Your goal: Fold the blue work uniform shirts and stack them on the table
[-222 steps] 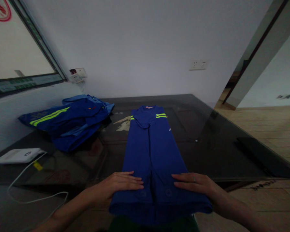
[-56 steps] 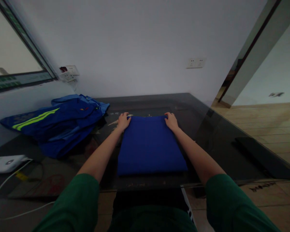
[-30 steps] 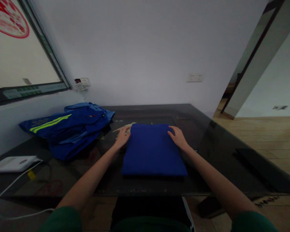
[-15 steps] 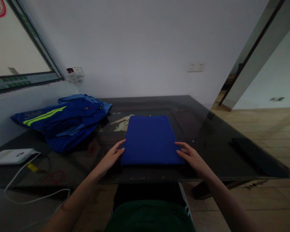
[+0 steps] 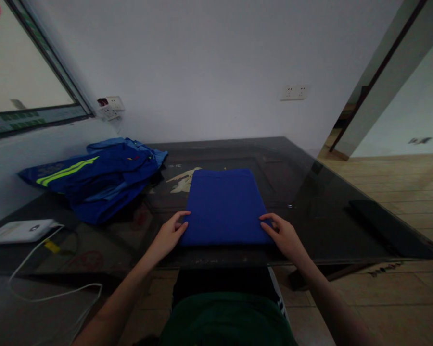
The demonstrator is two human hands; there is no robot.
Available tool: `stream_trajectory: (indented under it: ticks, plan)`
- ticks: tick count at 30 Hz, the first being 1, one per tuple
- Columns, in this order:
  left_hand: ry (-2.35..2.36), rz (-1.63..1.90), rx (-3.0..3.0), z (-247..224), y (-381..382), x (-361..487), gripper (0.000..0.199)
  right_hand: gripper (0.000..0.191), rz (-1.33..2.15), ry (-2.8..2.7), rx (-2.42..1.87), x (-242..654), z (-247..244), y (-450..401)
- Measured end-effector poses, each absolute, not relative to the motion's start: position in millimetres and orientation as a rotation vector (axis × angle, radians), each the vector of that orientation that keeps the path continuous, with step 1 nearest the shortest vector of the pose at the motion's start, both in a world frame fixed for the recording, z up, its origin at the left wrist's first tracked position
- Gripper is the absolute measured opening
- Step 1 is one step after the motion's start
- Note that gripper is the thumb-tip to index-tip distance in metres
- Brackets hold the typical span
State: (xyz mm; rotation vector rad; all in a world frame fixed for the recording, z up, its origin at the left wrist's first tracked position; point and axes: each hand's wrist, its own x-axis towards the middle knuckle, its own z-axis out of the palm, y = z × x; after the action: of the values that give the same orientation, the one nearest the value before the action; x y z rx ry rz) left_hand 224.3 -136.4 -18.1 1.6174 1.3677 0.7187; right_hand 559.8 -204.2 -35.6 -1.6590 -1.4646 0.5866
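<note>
A flat, smooth blue rectangular item lies near the front edge of the dark table. It has a thin band along its far edge; whether it is a folder or folded cloth I cannot tell. My left hand grips its left edge between thumb and fingers, close to the near corner. On the opposite side my right hand pinches the right edge at about the same height. The fingertips rest on the blue surface, and the underside is hidden.
A crumpled blue garment with yellow-green stripes lies at the back left. Nearer on the left are a white device and its white cable. A dark flat object lies at the right end of the table, which meets the wall behind.
Both hands have shifted slightly inward, so the fingertips now overlap the edges of the blue item. The blue item itself lies in nearly the same place; the camera view has moved a little.
</note>
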Motion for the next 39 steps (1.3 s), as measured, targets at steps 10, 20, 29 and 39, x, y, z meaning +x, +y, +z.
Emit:
stream_trajectory:
  ticks: [10,20,29,39]
  plan:
    - [1.614,0.549,2.003,-18,-135,234,0.037,0.022,0.313,-1.728,-2.102,550,-26,-211]
    - [1.877,0.435,2.601,-6,-140,253,0.042,0.027,-0.080,-1.966,-2.211,541,4,-215]
    - [1.345,0.249,2.717,-35,-120,316,0.050,0.052,0.153,-2.280,-1.796,464,-16,-158]
    - [1.439,0.276,2.623,-36,-97,273,0.052,0.070,0.114,-2.254,-1.848,509,-36,-158]
